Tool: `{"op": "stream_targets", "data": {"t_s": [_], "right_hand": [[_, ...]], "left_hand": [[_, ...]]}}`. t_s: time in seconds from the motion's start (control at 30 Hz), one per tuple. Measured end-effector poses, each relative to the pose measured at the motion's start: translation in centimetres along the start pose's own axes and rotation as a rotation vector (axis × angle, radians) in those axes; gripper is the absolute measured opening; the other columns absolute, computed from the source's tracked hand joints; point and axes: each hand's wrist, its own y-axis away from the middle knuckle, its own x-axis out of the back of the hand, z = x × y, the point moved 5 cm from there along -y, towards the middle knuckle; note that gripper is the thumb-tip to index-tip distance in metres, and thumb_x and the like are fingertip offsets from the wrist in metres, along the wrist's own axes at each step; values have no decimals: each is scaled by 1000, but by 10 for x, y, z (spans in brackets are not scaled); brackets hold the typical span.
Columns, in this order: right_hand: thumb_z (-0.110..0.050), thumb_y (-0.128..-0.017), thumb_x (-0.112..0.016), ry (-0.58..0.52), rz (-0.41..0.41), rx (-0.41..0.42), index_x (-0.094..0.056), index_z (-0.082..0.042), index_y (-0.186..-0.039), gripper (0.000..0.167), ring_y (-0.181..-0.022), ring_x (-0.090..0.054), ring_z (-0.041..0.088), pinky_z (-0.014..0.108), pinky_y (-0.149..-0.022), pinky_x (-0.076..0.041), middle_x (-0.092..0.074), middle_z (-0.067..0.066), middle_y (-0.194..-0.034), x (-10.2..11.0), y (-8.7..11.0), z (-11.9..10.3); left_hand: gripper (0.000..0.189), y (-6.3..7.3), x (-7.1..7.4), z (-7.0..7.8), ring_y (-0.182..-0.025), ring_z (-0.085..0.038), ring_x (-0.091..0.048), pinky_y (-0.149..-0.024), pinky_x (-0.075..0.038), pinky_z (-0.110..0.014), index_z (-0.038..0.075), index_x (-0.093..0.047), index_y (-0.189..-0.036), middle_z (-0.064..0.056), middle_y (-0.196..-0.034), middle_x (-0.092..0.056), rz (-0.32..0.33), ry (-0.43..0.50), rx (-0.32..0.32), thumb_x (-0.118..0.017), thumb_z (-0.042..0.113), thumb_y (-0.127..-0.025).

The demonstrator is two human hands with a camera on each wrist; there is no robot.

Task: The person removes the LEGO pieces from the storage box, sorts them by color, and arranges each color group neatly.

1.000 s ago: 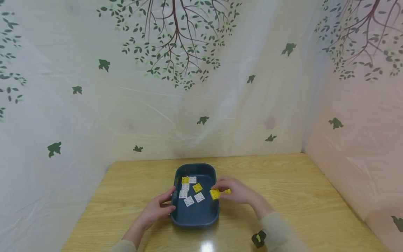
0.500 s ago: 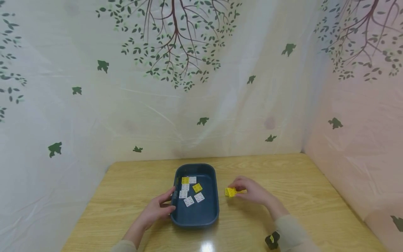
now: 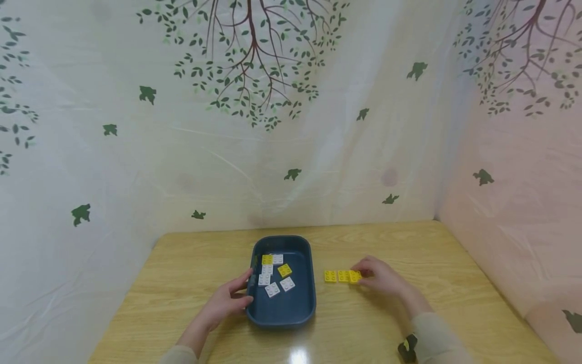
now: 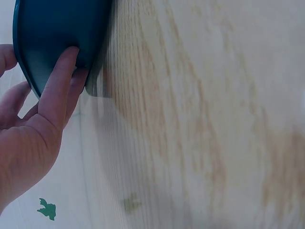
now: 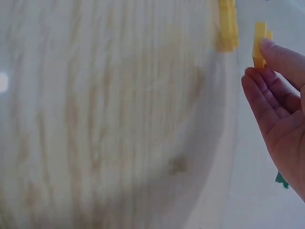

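Observation:
My right hand [image 3: 379, 275] pinches a yellow four-stud toy brick [image 3: 355, 276] between thumb and fingertips. In the right wrist view this yellow brick [image 5: 259, 44] appears raised off the table. Two more yellow bricks [image 3: 330, 276] lie in a row on the table just left of it. My left hand [image 3: 226, 298] rests on the left side of a dark blue tray [image 3: 291, 313], fingers spread. The left wrist view shows extended fingers [image 4: 57, 88] against the tray's outer wall. White bricks [image 3: 272, 289] and two yellow bricks [image 3: 285, 270] lie in the tray.
The wooden table [image 3: 191, 263] runs back to a pale curtain [image 3: 227, 167] printed with branches and birds. A pinkish curtain [image 3: 518, 212] borders the right side. A black object [image 3: 407, 349] is at the right wrist.
My right hand has moved right with the yellow brick, from the tray's right edge out past the row on the table. The left hand and the tray have stayed put.

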Motion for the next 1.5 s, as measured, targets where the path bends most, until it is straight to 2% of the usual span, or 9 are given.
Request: {"op": "stream_targets", "data": {"t_s": [0.17, 0.4, 0.73, 0.97, 1.2, 1.5], "right_hand": [[-8, -87, -75, 17, 10, -65, -71, -7, -113, 27, -98, -58, 20, 37, -87, -54, -62, 3, -108, 3, 5, 10], [-6, -86, -75, 30, 12, -105, -71, -8, -112, 27, -95, -57, 17, 37, -85, -54, -62, 1, -106, 4, 10, 19], [-5, -86, -76, 36, 9, -213, -71, -9, -113, 27, -93, -56, 16, 39, -84, -51, -62, -1, -103, 2, 6, 22], [-6, -86, -75, 47, 9, -166, -71, -7, -112, 26, -94, -57, 17, 39, -84, -52, -62, 0, -104, -1, 5, 20], [-6, -85, -76, 52, 10, -156, -71, -8, -110, 25, -93, -56, 16, 39, -83, -52, -62, -1, -103, -2, 3, 19], [-7, -85, -77, 65, 18, -139, -72, -8, -110, 25, -93, -56, 16, 38, -82, -52, -62, 0, -103, -4, 1, 18]], "left_hand": [[73, 0, -1, 0, -126, -48, -48, -81, -59, -44, 13, -36, -154, -31, -151, -35, 1, -7, 9, -70, 6, -90], [73, 2, -2, -1, -126, -48, -48, -80, -59, -44, 14, -36, -154, -32, -150, -36, 2, -15, 15, -70, 7, -90], [74, 3, -2, -1, -124, -47, -51, -80, -59, -45, 14, -34, -155, -32, -150, -34, -8, 5, 8, -70, 7, -91], [74, 2, -2, 0, -125, -47, -50, -81, -59, -44, 14, -33, -155, -31, -151, -33, -17, -2, 10, -70, 8, -91], [73, 2, -1, 1, -120, -45, -54, -80, -59, -44, 13, -34, -155, -33, -149, -35, -9, -10, 8, -70, 7, -91], [74, -1, 0, 2, -126, -48, -48, -80, -59, -44, 12, -34, -155, -33, -150, -34, -24, 15, -2, -69, 5, -90]]}}
